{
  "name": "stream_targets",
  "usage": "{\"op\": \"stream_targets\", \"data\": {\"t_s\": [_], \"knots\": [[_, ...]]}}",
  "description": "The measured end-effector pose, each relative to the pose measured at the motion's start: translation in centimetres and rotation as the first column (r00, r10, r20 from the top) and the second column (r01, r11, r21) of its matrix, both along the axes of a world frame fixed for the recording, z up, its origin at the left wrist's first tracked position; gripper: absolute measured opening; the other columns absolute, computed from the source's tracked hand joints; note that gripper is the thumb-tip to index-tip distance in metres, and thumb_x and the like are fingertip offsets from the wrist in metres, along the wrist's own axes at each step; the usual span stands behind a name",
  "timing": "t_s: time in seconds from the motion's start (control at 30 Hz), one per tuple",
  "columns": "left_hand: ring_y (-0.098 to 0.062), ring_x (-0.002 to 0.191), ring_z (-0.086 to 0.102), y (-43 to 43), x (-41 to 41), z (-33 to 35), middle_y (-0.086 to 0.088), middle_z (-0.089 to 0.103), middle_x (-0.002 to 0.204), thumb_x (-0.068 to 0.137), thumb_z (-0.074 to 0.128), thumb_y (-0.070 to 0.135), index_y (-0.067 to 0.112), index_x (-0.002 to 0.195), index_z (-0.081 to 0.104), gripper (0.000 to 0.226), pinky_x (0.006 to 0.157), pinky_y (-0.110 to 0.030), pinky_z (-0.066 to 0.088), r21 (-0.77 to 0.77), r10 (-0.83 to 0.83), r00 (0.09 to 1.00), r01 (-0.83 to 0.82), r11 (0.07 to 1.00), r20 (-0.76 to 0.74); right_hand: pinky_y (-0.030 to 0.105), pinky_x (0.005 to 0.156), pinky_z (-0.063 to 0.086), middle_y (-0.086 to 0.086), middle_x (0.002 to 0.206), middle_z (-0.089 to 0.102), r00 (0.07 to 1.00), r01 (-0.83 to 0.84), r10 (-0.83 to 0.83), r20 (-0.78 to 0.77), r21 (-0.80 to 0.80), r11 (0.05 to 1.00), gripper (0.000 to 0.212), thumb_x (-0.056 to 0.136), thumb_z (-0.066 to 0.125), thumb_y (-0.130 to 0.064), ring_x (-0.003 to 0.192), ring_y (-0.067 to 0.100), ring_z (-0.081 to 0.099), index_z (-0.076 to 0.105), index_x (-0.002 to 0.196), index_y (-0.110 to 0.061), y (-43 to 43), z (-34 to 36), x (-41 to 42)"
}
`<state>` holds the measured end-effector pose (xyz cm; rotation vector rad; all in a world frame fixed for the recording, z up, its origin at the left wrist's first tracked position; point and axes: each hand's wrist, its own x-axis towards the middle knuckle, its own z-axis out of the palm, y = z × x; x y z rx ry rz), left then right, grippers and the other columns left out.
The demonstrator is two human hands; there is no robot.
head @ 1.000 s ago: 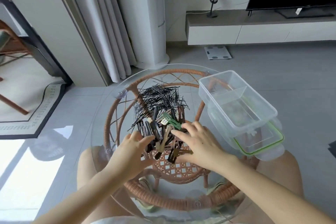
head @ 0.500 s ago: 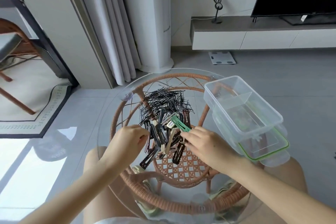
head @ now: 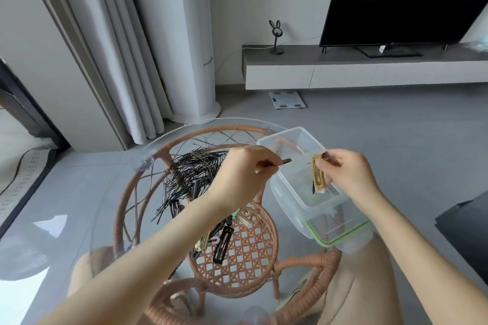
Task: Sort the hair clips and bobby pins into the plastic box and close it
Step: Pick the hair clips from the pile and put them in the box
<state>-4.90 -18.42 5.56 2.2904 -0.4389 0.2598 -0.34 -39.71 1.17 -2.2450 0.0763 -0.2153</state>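
Sorting shifts from pile (head: 190, 179) to plastic box (head: 284, 138), centre right.
Left hand (head: 245, 174) pinches a dark clip (head: 284, 161), right hand (head: 346, 174) a gold clip (head: 318, 175).

Both hands have left the pile of clips (head: 219, 240), where they were digging a moment ago. The left hand (head: 245, 174) now pinches a dark clip (head: 284, 161) beside the plastic box (head: 286, 199), and the right hand (head: 346, 174) holds a tan clip (head: 318, 175) over it.
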Motion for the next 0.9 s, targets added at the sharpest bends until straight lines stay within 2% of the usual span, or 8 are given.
{"op": "stream_targets", "data": {"t_s": [0.13, 0.23, 0.4, 0.5, 0.6, 0.7, 0.8, 0.9], "knots": [[-0.023, 0.093, 0.066, -5.1, 3.6, -2.2, -0.008, 0.072, 0.106, 0.086, 0.056, 0.002, 0.007, 0.104, 0.071, 0.024, 0.086, -0.027, 0.051, 0.144, -0.176, 0.975, 0.195, 0.97, -0.132, 0.033, 0.062, 0.048, 0.021, 0.062, 0.062, 0.983, -0.024, -0.005, -0.182, -0.156, 0.987, 0.017, 0.073, 0.054, -0.014, 0.057, 0.031, 0.055, 0.06, 0.068, 0.0, -0.6, -1.9, 0.7], [-0.023, 0.105, 0.062, -5.7, 4.8, -3.3, -0.005, 0.068, 0.117, 0.088, 0.057, 0.008, 0.01, 0.109, 0.068, 0.024, 0.095, -0.032, 0.046, 0.268, -0.189, 0.964, 0.236, 0.934, -0.189, 0.039, 0.077, 0.051, 0.019, 0.086, 0.069, 0.991, 0.008, -0.05, -0.123, -0.317, 0.948, 0.018, 0.081, 0.057, -0.013, 0.084, 0.037, 0.062, 0.066, 0.094, -0.003, -1.0, -1.3, 0.4], [-0.015, 0.125, 0.049, -1.7, 3.5, -3.6, 0.002, 0.058, 0.132, 0.087, 0.059, 0.015, 0.018, 0.108, 0.068, 0.023, 0.109, -0.025, 0.03, 0.317, -0.06, 0.995, 0.083, 0.945, -0.084, 0.034, 0.081, 0.047, 0.018, 0.098, 0.069, 0.988, 0.069, -0.005, 0.155, -0.41, 0.909, 0.023, 0.084, 0.057, -0.005, 0.091, 0.035, 0.062, 0.064, 0.105, -0.001, -0.4, 0.0, -1.2], [-0.016, 0.12, 0.049, 2.9, 1.3, -3.9, 0.003, 0.06, 0.126, 0.087, 0.06, 0.021, 0.022, 0.108, 0.068, 0.023, 0.108, -0.03, 0.034, 0.399, 0.107, 0.994, -0.093, 0.912, -0.013, 0.027, 0.079, 0.045, 0.01, 0.097, 0.07, 0.945, -0.093, 0.193, 0.265, -0.348, 0.933, 0.025, 0.081, 0.063, -0.007, 0.083, 0.02, 0.062, 0.066, 0.106, -0.005, 2.6, 0.8, -3.9], [-0.016, 0.123, 0.043, 7.3, -1.6, -4.9, 0.004, 0.052, 0.131, 0.086, 0.057, 0.038, 0.03, 0.12, 0.059, 0.034, 0.108, -0.032, 0.034, 0.604, 0.29, 0.949, -0.158, 0.781, -0.126, 0.019, 0.087, 0.041, -0.002, 0.111, 0.065, 0.879, -0.415, 0.463, 0.112, -0.298, 0.86, 0.035, 0.082, 0.066, -0.023, 0.096, 0.004, 0.053, 0.061, 0.116, -0.015, 6.1, 0.4, -6.5], [-0.017, 0.121, 0.046, 10.0, -4.7, -6.1, -0.003, 0.045, 0.136, 0.083, 0.053, 0.054, 0.031, 0.128, 0.049, 0.052, 0.102, -0.029, 0.041, 0.666, 0.403, 0.877, -0.138, 0.733, -0.261, 0.032, 0.106, 0.034, -0.003, 0.135, 0.046, 0.761, -0.639, 0.629, -0.157, -0.344, 0.688, 0.059, 0.081, 0.063, -0.041, 0.123, 0.015, 0.04, 0.042, 0.134, -0.025, 9.1, -1.9, -7.6], [-0.015, 0.114, 0.051, 10.8, -7.2, -7.5, -0.002, 0.048, 0.129, 0.077, 0.047, 0.066, 0.03, 0.135, 0.038, 0.069, 0.096, -0.027, 0.048, 0.694, 0.438, 0.838, -0.102, 0.712, -0.326, 0.043, 0.112, 0.02, 0.004, 0.149, 0.024, 0.727, -0.668, 0.627, -0.28, -0.503, 0.549, 0.079, 0.077, 0.062, -0.05, 0.135, 0.027, 0.022, 0.022, 0.143, -0.029, 11.8, -4.6, -7.9], [-0.014, 0.109, 0.048, 10.1, -8.6, -8.8, 0.0, 0.047, 0.122, 0.071, 0.053, 0.067, 0.03, 0.141, 0.025, 0.083, 0.095, -0.025, 0.045, 0.696, 0.428, 0.825, -0.059, 0.716, -0.37, 0.042, 0.102, 0.036, 0.011, 0.144, 0.03, 0.776, -0.578, 0.589, -0.223, -0.625, 0.525, 0.08, 0.077, 0.07, -0.035, 0.13, 0.035, 0.031, 0.024, 0.141, -0.028, 14.1, -6.7, -8.4]]}}
